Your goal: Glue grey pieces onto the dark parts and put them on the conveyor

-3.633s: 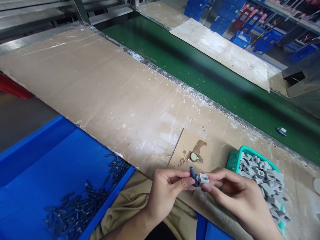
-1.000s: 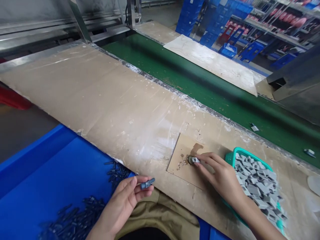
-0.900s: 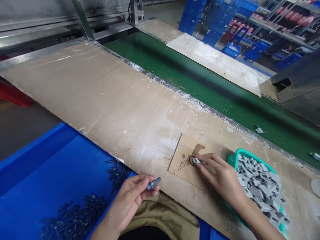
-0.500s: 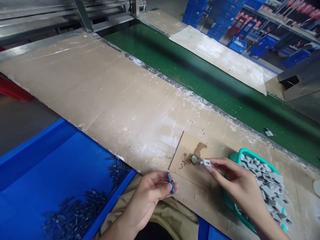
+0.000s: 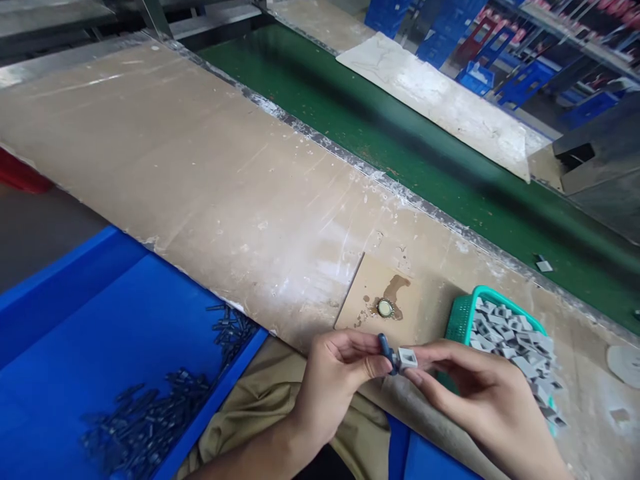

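My left hand (image 5: 340,377) pinches a small dark blue plastic part (image 5: 386,352) with a rod-like end. Facing it, my right hand (image 5: 475,380) grips a small light grey square piece (image 5: 407,358) with a hollow opening. The two parts meet between my fingertips, the grey one's narrow end against the blue one; how deeply they fit I cannot tell. Just beyond them, a bottle-cap-like round dish (image 5: 385,308) sits on a brown board (image 5: 357,293) among wet stains.
A green basket (image 5: 461,319) heaped with grey pieces stands at right. At lower left, a blue tray (image 5: 100,320) holds many dark blue parts (image 5: 150,420). Past the worktable (image 5: 200,167) runs a green conveyor belt (image 5: 320,93), bearing a small grey-and-dark piece (image 5: 543,265).
My right hand has drawn the grey piece back from beside the round dish. My left hand has moved right with the blue part, and the two pieces have come together.
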`<state>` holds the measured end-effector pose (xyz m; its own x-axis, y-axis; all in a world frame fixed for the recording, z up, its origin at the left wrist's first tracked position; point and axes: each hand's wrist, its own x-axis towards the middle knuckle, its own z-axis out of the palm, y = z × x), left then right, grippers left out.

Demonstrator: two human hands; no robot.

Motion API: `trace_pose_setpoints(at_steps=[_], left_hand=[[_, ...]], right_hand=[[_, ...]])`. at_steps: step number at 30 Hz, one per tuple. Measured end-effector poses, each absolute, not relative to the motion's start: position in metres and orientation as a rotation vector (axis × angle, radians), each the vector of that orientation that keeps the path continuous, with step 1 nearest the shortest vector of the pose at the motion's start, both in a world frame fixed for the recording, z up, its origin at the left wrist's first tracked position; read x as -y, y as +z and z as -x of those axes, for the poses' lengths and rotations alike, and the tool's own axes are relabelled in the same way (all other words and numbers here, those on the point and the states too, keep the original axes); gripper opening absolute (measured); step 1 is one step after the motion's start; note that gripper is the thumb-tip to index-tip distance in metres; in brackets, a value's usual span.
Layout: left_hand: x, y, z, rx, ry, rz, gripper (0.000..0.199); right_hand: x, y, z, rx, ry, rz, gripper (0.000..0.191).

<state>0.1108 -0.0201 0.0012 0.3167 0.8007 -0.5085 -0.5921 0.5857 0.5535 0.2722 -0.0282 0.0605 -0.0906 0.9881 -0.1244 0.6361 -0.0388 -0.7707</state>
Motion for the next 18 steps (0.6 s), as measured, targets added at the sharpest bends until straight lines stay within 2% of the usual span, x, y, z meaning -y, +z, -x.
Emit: trace_pose_setpoints(at_steps=[5, 9, 10, 13, 16, 18], left_hand=[[0.017, 0.000, -0.110, -1.003, 0.995, -0.499, 0.017], [0.013, -0.007, -0.111, -0.956, 1.029, -0.608, 0.013], [0.011, -0.008, -0.110, -0.928, 1.004, -0.631, 0.019], [0.010, -0.007, -0.096, -1.022, 1.008, -0.713, 0.049], [0.014, -0.016, -0.052, -1.505, 1.160, -0.804, 0.039], [0.020, -0.038, -0.005, -1.827, 1.154, -0.796, 0.044]], right_hand=[[0.029, 0.061, -0.268, 1.899, 0.945, 1.694, 0.007], [0.011, 0.056, -0.276, 1.848, 1.048, 1.722, 0.014], [0.001, 0.055, -0.284, 1.835, 1.048, 1.758, 0.017], [-0.043, 0.052, -0.327, 1.743, 0.747, 1.960, 0.024], [-0.092, 0.052, -0.387, 1.516, 0.368, 2.212, 0.020], [-0.117, 0.051, -0.423, 1.394, 0.245, 2.270, 0.016]])
